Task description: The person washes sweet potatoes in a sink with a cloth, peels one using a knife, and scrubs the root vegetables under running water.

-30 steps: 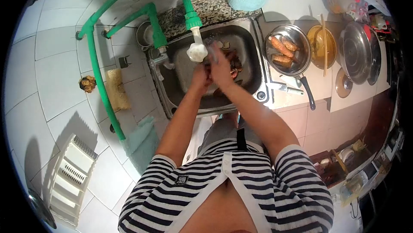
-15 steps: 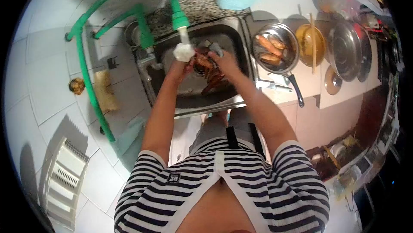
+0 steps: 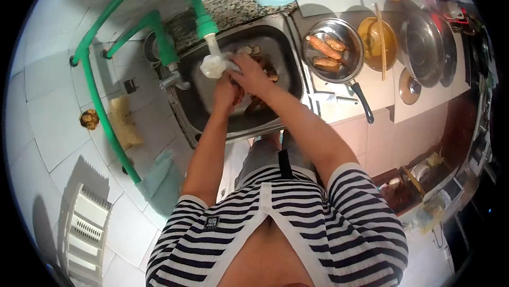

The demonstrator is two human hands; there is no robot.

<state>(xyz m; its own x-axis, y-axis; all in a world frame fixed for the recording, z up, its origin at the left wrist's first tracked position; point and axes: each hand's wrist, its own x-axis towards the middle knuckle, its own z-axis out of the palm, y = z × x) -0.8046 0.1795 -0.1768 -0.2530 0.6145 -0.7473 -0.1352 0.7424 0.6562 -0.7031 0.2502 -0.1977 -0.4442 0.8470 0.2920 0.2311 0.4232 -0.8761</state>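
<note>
Both my hands are over the sink (image 3: 207, 122), close together just right of the white tap head (image 3: 213, 67). My left hand (image 3: 227, 92) is closed around a reddish-orange root vegetable (image 3: 239, 96), mostly hidden by the fingers. My right hand (image 3: 249, 75) lies across the top of the left one, fingers curled round a small grey scrubbing pad (image 3: 232, 66), which is blurred and partly covered. More brown-orange root vegetables (image 3: 270, 71) lie in the basin behind and below my right hand.
Right of the sink, a steel frying pan (image 3: 334, 69) holds several orange roots. A knife (image 3: 334, 98) lies below it. Beyond are a yellow bowl (image 3: 366, 35) with chopsticks (image 3: 381, 43) across it and a large metal basin (image 3: 421, 48). Green pipes (image 3: 98, 96) run along the left wall.
My right hand has moved left with the grey pad, from beside the vegetable to over my left hand near the tap. My left hand has turned and dropped slightly. The view has shifted a little.
</note>
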